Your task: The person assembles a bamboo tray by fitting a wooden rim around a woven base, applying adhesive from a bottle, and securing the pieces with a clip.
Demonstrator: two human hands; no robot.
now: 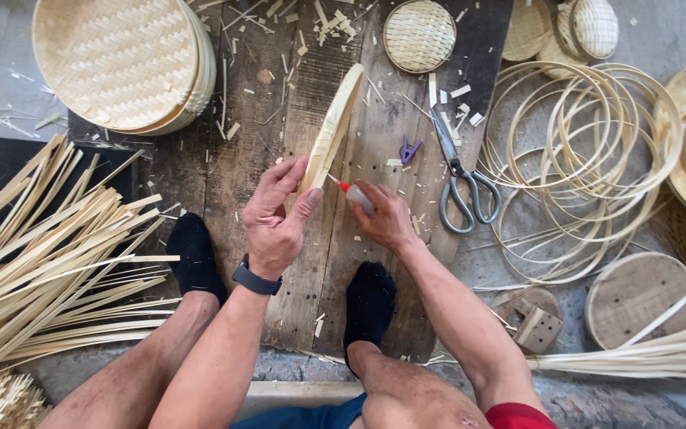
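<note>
My left hand (275,214) grips the near edge of a small round woven bamboo piece (333,127), held on edge so it looks like a narrow ellipse. In my right hand (383,218) is a small glue bottle (356,195) with a red nozzle, whose thin tip touches the piece's rim just beside my left thumb. A dark watch sits on my left wrist. Both feet, in black socks, rest on the dark wooden board (240,159) below my hands.
Grey scissors (460,179) and a purple clip (409,148) lie right of my hands. Bamboo hoops (581,159) pile at right, woven discs (121,59) at top left, a small woven lid (419,35) at top, bamboo strips (49,262) at left, round wooden blocks (639,298) lower right.
</note>
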